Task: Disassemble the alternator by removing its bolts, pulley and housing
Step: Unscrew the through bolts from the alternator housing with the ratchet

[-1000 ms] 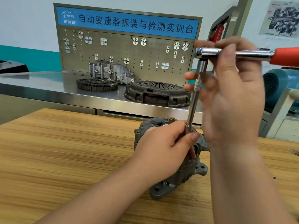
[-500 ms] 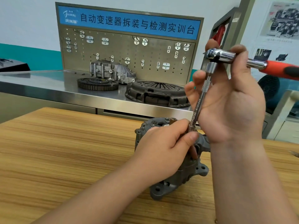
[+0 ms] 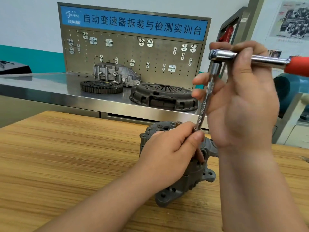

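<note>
- Left hand pinches the foot of the extension bar on the alternator.
- Right hand grips the ratchet head; the tilted bar may slip off the hidden bolt.

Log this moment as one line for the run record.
tool: ratchet with extension bar, tilted, on alternator top | left hand: rests on alternator, pinches extension bar low end | right hand: grips ratchet head

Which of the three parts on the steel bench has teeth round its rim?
The flat ring gear, leftmost; the silver housing behind it and the dark clutch cover to its right have none.
</note>
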